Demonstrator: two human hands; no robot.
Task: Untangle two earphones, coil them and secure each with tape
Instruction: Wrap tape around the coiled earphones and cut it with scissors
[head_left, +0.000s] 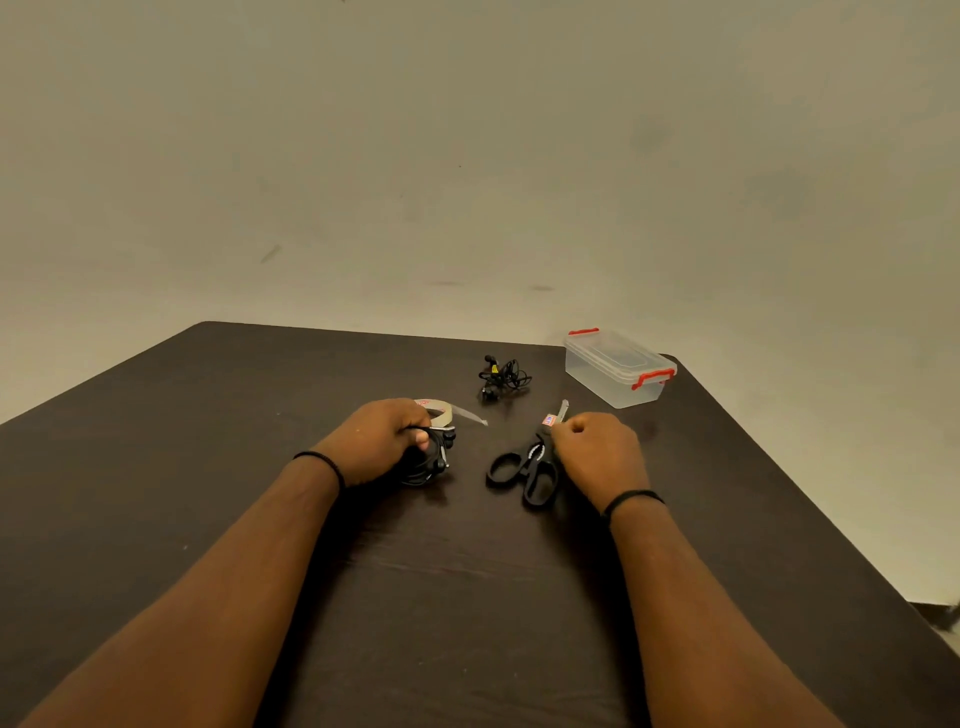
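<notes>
My left hand (382, 439) grips a coiled black earphone (434, 460) against the dark table (260, 467). Just behind that hand lies a tape roll (441, 411) with a loose strip of tape (467, 414) trailing to the right. My right hand (597, 449) is curled beside black-handled scissors (530, 467), its fingertips at the blade's base; whether it pinches the scissors is unclear. A second black earphone (501, 376) lies bunched farther back on the table, apart from both hands.
A clear plastic box (618, 369) with red clips and a shut lid stands at the back right, near the table's corner. A plain wall rises behind the table. The table's right edge runs diagonally toward me.
</notes>
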